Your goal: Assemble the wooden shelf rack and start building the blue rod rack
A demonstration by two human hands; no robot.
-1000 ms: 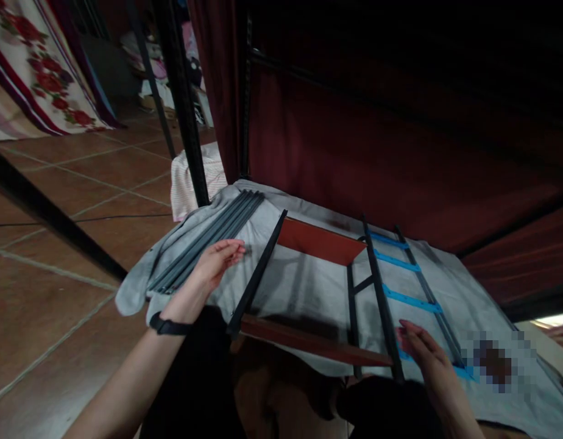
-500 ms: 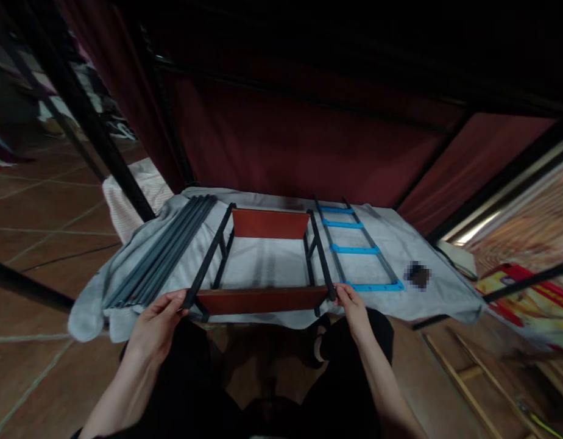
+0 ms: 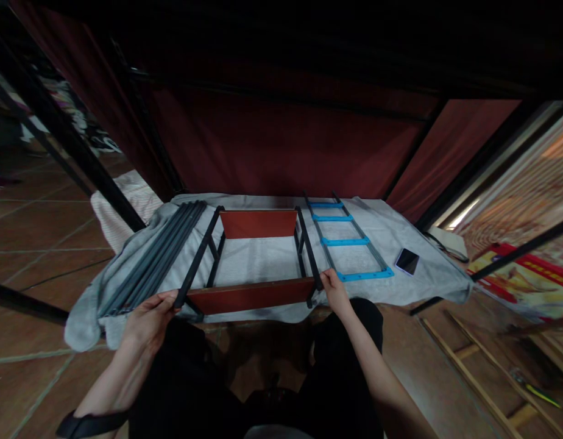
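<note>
A dark tube frame (image 3: 200, 258) with two reddish-brown panels rests on the grey cloth in front of me. One panel (image 3: 258, 225) spans its far end; the other panel (image 3: 254, 297) spans the end closest to me. My left hand (image 3: 150, 318) is closed, thumb and fingers pinching the near left end of the frame. At the near right end, my right hand (image 3: 335, 290) is closed on the frame's corner. Just right of that hand lies a ladder-like rack (image 3: 345, 242) of grey tubes with blue crosspieces.
Several grey tubes (image 3: 160, 253) lie side by side on the cloth (image 3: 382, 231), left of the frame. A phone (image 3: 407, 261) lies at the right. Black posts (image 3: 75, 128) and dark red curtains (image 3: 281, 149) enclose the bed-like surface. A wooden ladder-like piece (image 3: 468, 360) is on the floor.
The view has turned slightly, so the cloth and the things on it appear farther left. Both hands keep their hold on the frame, with no clear movement of it over the cloth.
</note>
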